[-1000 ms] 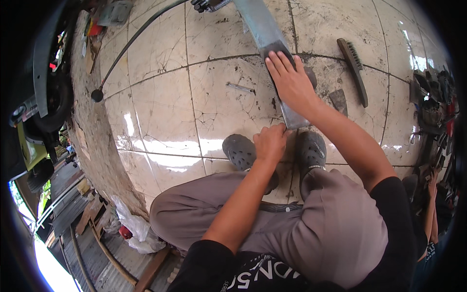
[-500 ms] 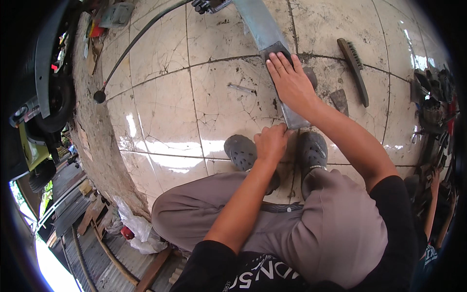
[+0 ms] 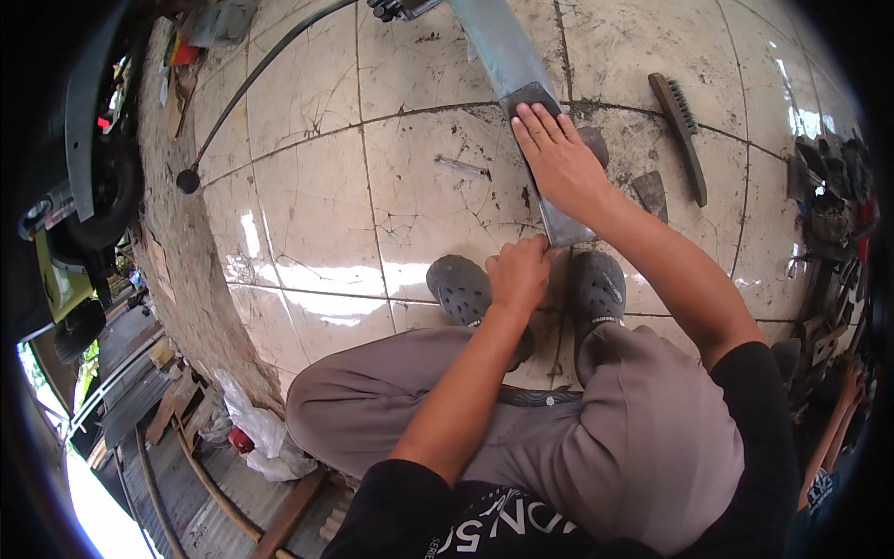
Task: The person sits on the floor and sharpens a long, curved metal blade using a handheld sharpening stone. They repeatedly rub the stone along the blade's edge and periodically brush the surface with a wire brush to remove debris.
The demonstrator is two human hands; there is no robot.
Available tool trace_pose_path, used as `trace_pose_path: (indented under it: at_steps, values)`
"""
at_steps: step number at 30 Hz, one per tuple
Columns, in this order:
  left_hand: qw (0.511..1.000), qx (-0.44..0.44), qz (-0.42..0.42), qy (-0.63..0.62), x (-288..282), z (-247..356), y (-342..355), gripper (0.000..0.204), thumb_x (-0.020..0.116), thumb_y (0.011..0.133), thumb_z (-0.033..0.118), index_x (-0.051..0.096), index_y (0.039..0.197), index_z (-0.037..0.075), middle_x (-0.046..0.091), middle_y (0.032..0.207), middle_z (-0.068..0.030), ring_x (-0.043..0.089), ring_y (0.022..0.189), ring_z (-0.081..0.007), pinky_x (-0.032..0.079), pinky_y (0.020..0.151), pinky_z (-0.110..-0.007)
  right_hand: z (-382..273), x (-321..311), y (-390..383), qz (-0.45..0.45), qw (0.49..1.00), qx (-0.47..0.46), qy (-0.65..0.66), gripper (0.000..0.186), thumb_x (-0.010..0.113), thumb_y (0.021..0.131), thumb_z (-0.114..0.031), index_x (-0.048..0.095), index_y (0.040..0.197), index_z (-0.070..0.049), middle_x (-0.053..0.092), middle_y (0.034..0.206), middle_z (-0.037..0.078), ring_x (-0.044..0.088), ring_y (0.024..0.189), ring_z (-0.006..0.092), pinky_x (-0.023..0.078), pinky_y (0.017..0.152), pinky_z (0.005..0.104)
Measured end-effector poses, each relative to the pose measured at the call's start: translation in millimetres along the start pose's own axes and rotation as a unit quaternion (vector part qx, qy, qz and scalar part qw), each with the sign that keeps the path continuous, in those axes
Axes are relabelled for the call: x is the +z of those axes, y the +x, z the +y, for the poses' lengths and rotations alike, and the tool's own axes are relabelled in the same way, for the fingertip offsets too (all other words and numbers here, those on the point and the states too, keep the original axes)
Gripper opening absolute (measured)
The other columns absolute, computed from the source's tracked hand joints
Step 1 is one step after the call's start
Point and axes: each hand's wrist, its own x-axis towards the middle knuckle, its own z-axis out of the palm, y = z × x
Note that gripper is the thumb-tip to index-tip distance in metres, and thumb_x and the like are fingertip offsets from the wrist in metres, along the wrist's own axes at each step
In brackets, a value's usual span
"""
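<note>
A long flat metal bar (image 3: 503, 51), grey with a bluish tint, slants from the top of the view down toward my feet. My right hand (image 3: 563, 163) lies flat on it, fingers stretched over a dark sheet that looks like sandpaper (image 3: 533, 94). Part of that sheet is hidden beneath the palm. At the bar's near end, my left hand (image 3: 519, 272) is closed, its thumb and fingers pinching the corner. A rounded dark grey piece (image 3: 594, 146) shows just right of my right hand.
On the tiled floor (image 3: 307, 186) lie a wire brush (image 3: 682, 138), a dark flat scrap (image 3: 651, 195) and a small clear tube (image 3: 463, 168). A black hose (image 3: 265, 74) curves at upper left. Metal parts (image 3: 829, 214) crowd the right edge, near another person's arms (image 3: 838, 424).
My right hand and the dark sheet have shifted very slightly toward me along the bar. My left hand stays at the near end. The other person's arms at the right have moved.
</note>
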Motion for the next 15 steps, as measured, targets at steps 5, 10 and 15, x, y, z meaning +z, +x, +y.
trace_pose_path:
  at_steps: [5, 10, 15]
  values:
    - [1.0, 0.002, -0.014, 0.015, -1.8, -6.5, 0.1, 0.029, 0.058, 0.096, 0.039, 0.065, 0.097, 0.011, 0.07, 0.093, -0.0128, 0.064, 0.093, -0.0391, 0.047, 0.076, -0.055, -23.0, -18.0, -53.7, -0.064, 0.996, -0.008, 0.061, 0.059, 0.051, 0.089, -0.013, 0.044, 0.146, 0.002, 0.039, 0.155, 0.017, 0.036, 0.145, 0.0313, 0.029, 0.118, 0.0485]
    - [1.0, 0.002, 0.005, -0.012, 2.1, -8.0, -3.2, 0.027, 0.058, 0.096, 0.038, 0.065, 0.097, 0.012, 0.07, 0.093, -0.0131, 0.064, 0.094, -0.0392, 0.046, 0.076, -0.055, -23.1, -19.7, -60.3, -0.056, 0.995, -0.011, 0.08, 0.058, 0.051, 0.089, -0.013, 0.044, 0.145, 0.002, 0.038, 0.156, 0.017, 0.034, 0.146, 0.0324, 0.029, 0.118, 0.0487]
    - [1.0, 0.003, -0.014, -0.007, -0.1, -0.9, 1.5, 0.024, 0.058, 0.096, 0.036, 0.065, 0.1, 0.013, 0.07, 0.096, -0.0115, 0.064, 0.095, -0.0382, 0.046, 0.077, -0.055, 6.6, 3.9, 9.9, -0.001, 0.998, 0.009, 0.063, 0.058, 0.048, 0.09, -0.008, 0.04, 0.147, 0.004, 0.034, 0.158, 0.019, 0.03, 0.148, 0.0335, 0.024, 0.12, 0.0492]
